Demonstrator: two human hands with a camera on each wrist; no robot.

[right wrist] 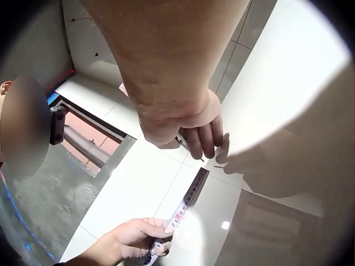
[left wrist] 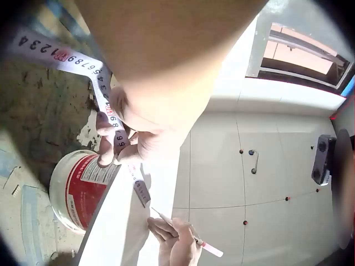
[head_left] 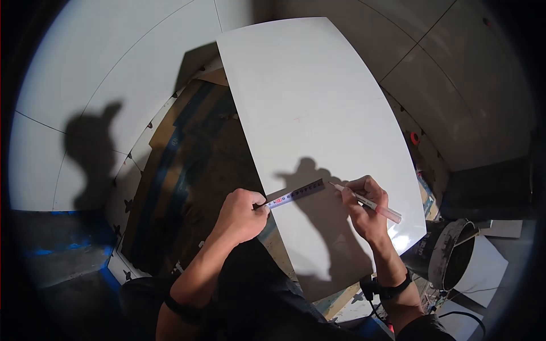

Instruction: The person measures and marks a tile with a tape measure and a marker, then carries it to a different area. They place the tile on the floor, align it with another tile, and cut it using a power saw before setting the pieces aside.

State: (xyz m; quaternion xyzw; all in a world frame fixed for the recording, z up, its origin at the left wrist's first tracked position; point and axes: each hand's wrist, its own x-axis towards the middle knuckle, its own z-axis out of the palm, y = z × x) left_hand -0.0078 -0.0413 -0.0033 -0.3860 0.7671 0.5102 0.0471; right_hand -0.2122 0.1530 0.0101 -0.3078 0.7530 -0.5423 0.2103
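while the left hand (head_left: 242, 213) pinches the tape measure (head_left: 294, 195), laid between the hands over a white panel (head_left: 313, 102), the right hand (head_left: 364, 207) grips a pen (head_left: 378, 207), tip just beside the tape's end. advisable: hold tape flat, square to edge; mark lightly. bucket (head_left: 438, 250) farther off, right of the right hand.

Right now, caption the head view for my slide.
Left fingers pinch a tape measure over a white panel; right fingers hold a pen.

A: anyone else spot that dark bucket (head_left: 424, 247), lower right of the head view?
B: yep, plus a window (left wrist: 302, 52) upper right in left wrist. orange thing (head_left: 414, 138) right of centre, maybe a tape roll? too dim tbh
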